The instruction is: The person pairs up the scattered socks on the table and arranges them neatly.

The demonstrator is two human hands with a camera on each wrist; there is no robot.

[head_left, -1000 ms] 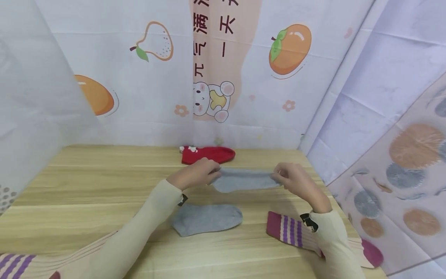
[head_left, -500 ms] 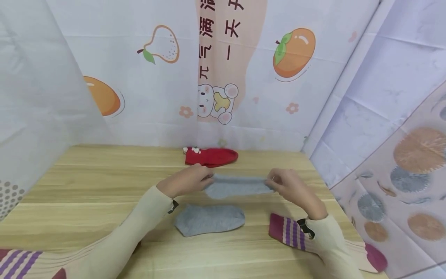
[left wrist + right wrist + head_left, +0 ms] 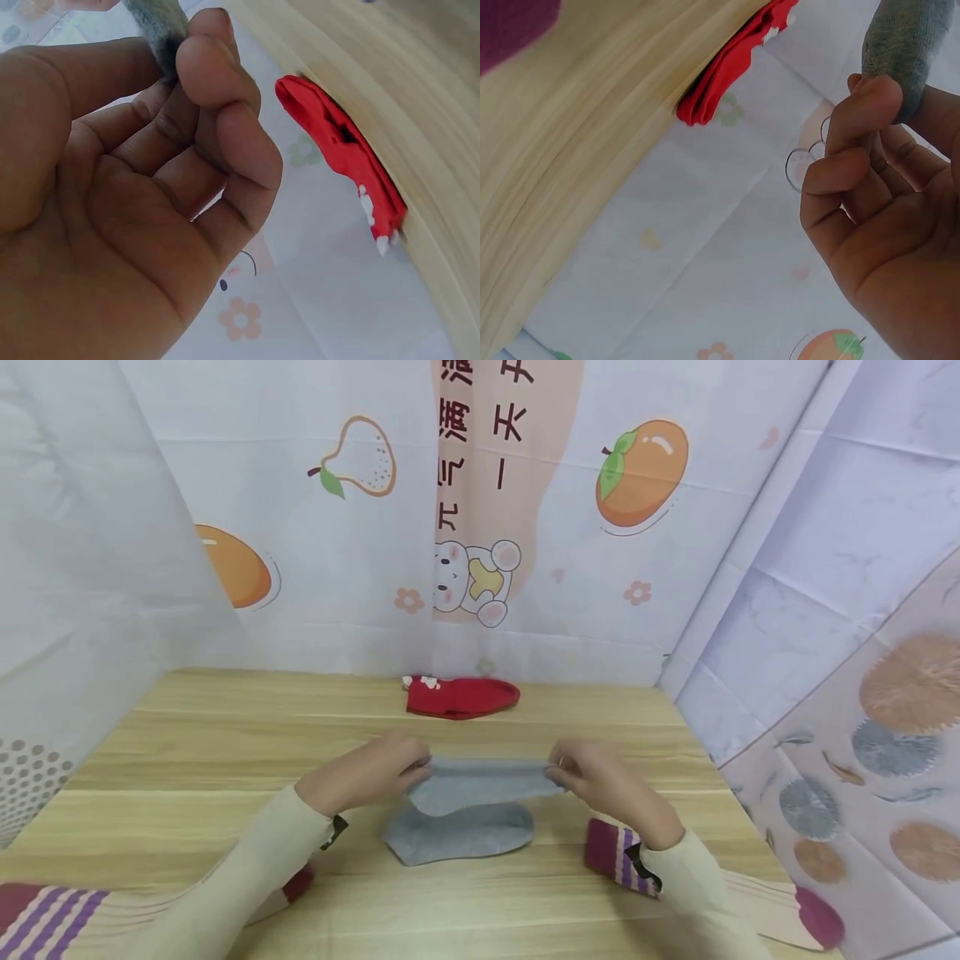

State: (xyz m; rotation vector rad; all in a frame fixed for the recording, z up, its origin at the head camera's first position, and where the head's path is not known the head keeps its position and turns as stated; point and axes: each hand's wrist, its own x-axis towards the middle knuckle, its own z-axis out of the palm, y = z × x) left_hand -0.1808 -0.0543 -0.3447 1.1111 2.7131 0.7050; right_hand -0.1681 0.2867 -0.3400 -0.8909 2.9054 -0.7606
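Stretched between both hands is a grey-blue sock, held up over the table. My left hand pinches its left end between thumb and fingers, and my right hand pinches the right end. In each wrist view a bit of grey knit shows at the fingertips. A second grey-blue sock lies flat just below, nearer to me; the held one overlaps its upper edge in the head view.
A red sock lies at the table's back edge. Cream socks with purple stripes lie at the front: a left sock and a right sock, both partly hidden by sleeves. Printed curtains close off the back and sides.
Both hands have brought the held grey-blue sock toward me and a little left, from beyond the lying grey-blue sock to over its upper edge. The head view has shifted slightly.
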